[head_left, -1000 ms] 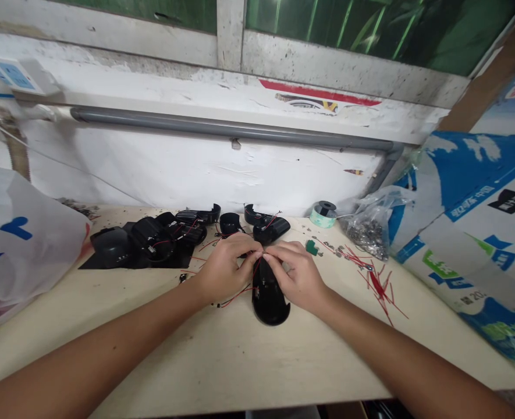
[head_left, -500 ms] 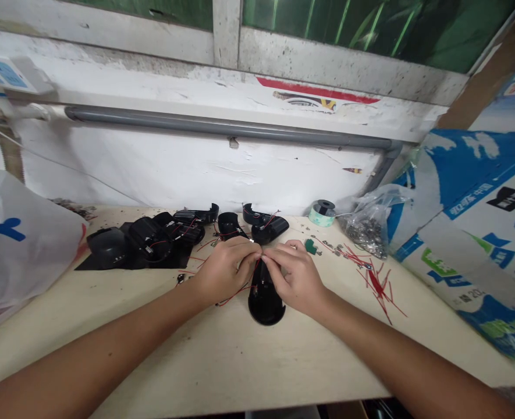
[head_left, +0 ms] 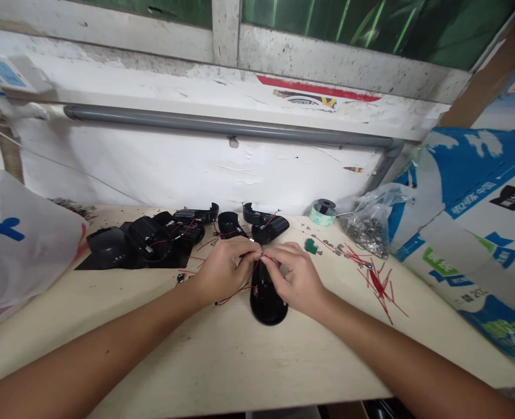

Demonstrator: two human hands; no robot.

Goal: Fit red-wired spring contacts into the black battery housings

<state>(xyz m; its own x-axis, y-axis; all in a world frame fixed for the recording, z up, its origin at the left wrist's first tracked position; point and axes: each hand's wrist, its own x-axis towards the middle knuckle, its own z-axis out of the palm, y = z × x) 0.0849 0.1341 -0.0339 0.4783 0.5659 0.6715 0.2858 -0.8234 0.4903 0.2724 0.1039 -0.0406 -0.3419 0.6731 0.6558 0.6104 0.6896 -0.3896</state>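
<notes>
Left hand [head_left: 224,270] and right hand [head_left: 298,279] pinch red wire [head_left: 240,295] above black plastic shell [head_left: 268,308].
Both grips narrow, fingertips meeting; shell sits on tabletop [head_left: 109,331]. Hard tug could tear thin wire loose.

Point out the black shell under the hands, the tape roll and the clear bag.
black shell [head_left: 268,308], head view, rounded lower end
tape roll [head_left: 321,216], head view, pale outer side
clear bag [head_left: 368,236], head view, lower middle
</notes>
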